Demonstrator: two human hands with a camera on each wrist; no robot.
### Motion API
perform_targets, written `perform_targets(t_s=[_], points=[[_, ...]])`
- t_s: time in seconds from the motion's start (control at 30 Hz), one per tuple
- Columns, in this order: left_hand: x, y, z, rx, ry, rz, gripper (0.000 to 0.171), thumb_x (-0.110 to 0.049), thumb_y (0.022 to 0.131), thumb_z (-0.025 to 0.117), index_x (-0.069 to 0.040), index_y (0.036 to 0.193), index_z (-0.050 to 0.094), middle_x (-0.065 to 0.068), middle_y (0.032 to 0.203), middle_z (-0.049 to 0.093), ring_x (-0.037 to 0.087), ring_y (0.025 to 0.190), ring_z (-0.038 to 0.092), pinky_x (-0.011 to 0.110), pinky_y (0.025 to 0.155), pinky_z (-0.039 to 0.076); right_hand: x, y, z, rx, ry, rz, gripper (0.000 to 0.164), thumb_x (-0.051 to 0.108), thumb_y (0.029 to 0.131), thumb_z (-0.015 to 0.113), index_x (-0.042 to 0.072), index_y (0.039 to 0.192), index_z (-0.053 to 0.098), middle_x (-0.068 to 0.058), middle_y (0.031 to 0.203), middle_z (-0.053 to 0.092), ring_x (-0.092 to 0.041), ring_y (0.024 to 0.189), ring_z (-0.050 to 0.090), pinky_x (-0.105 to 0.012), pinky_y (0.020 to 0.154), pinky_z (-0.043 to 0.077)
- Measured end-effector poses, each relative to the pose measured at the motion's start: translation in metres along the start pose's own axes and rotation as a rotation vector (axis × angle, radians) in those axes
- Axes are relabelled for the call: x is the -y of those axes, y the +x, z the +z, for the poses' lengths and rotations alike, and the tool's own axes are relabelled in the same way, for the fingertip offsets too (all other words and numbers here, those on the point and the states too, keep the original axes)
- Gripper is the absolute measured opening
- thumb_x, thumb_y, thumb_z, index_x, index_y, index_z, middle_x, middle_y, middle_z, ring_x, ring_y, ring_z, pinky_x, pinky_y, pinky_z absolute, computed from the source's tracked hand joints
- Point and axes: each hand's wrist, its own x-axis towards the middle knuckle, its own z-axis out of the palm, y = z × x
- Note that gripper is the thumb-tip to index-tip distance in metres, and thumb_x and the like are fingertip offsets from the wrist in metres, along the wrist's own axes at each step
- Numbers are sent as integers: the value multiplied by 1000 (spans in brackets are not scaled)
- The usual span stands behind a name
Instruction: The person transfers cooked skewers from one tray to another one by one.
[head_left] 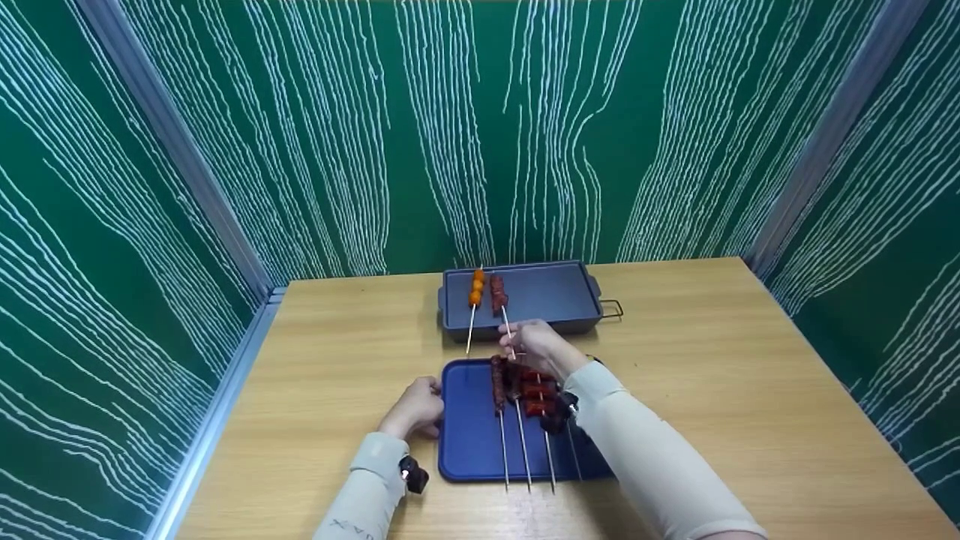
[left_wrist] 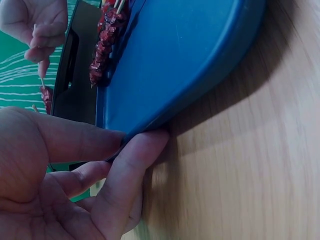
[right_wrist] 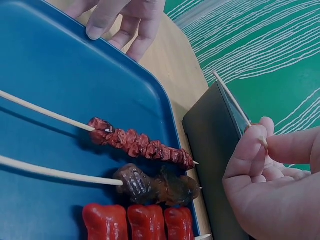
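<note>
My right hand pinches the stick of a reddish-brown meat skewer, whose meat end is at the grill pan, right of a skewer of orange balls. Whether the meat touches the pan I cannot tell. At its left edge, my left hand grips the blue tray, thumb above and fingers below the rim in the left wrist view. On the tray lie a wrinkled red meat skewer, a dark brown skewer and a bright red skewer, partly behind my right arm.
The dark rectangular pan stands behind the tray, its wire handle sticking out to the right. Both rest on a light wooden table. Green panels with white wavy lines rise at the back and both sides.
</note>
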Motion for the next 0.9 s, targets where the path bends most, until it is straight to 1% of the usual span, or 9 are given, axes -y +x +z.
perform_targets(t_s=[0.07,0.2,0.43,0.53,0.6,0.77,0.9], points=[[0,0,0,-4,0,2,32,5,91,46,6,118,63,12,99,66,21,60,66,35,49,64,0,-1,-1,0,0,2,54,-16,95,38,-13,149,44,-2,79,61,-11,65,55,-19,57,50],[0,-1,0,-12,5,9,32,6,90,47,6,117,63,14,103,66,22,61,66,35,49,64,2,-3,-3,-5,1,9,58,-17,94,39,-13,152,41,-3,80,61,-12,66,56,-20,58,51],[-2,-4,1,-10,-3,24,24,4,90,49,5,108,64,11,94,65,22,62,67,35,48,64,5,-7,-5,-7,-11,11,48,-16,96,42,-9,144,47,-4,82,62,-14,68,59,-23,62,55],[-2,-4,1,-9,-6,23,24,5,90,48,5,108,64,11,94,65,22,64,67,35,48,64,7,-8,-5,6,-22,1,49,-17,97,42,-11,146,46,-4,83,61,-14,69,59,-23,63,55],[-2,-4,1,-10,-5,20,26,5,89,48,5,110,64,12,97,65,23,66,67,35,48,64,7,-10,-4,19,-28,-8,51,-16,97,43,-12,148,44,-4,82,61,-14,69,59,-23,63,55],[0,-2,1,-6,12,26,35,5,88,46,7,118,63,15,105,68,24,69,68,36,49,65,9,-15,-2,50,-44,-24,45,-15,98,42,-10,142,47,-2,81,61,-14,69,58,-23,61,54],[0,-2,0,-7,14,23,37,5,88,47,8,120,63,16,108,69,23,69,68,36,49,65,10,-19,-1,68,-50,-36,42,-15,98,42,-9,139,49,-2,82,62,-14,70,59,-23,62,54]])
